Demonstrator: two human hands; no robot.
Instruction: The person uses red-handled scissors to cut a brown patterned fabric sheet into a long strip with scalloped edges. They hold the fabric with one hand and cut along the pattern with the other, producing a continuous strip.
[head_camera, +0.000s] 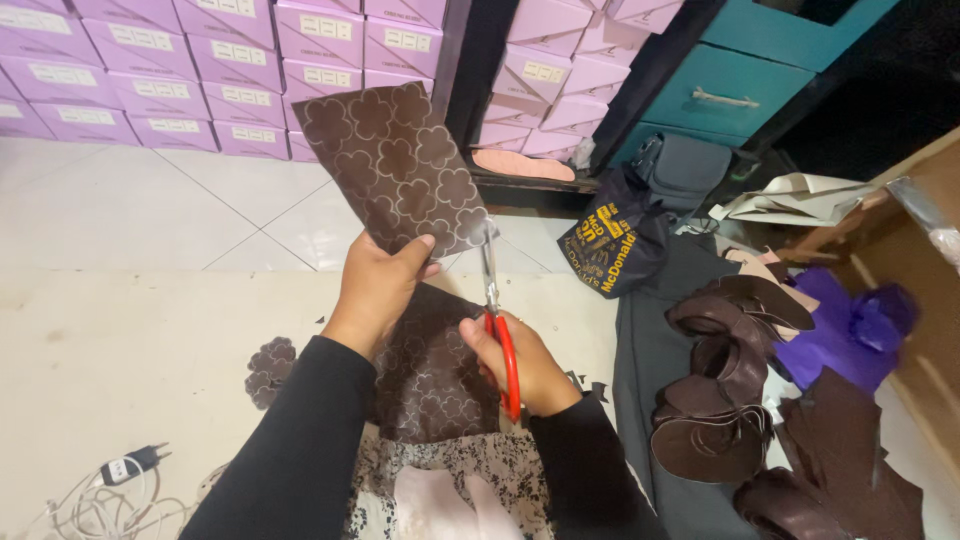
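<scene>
My left hand (378, 285) grips the lower edge of a stiff brown sheet (395, 165) patterned with pale clover outlines and holds it up in front of me. My right hand (520, 362) holds red-handled scissors (497, 320) upright, blades at the sheet's lower right edge. A larger piece of the same patterned material (430, 375) lies under both hands. A small cut-out flower piece (270, 368) rests on the floor to the left.
Stacks of lilac boxes (200, 70) line the wall. A dark bag (612, 245) and a teal cabinet (740, 90) sit at the back right. Brown leather pieces (725, 380) and purple fabric (850, 330) pile at right. A plug and white cable (120, 480) lie at the lower left.
</scene>
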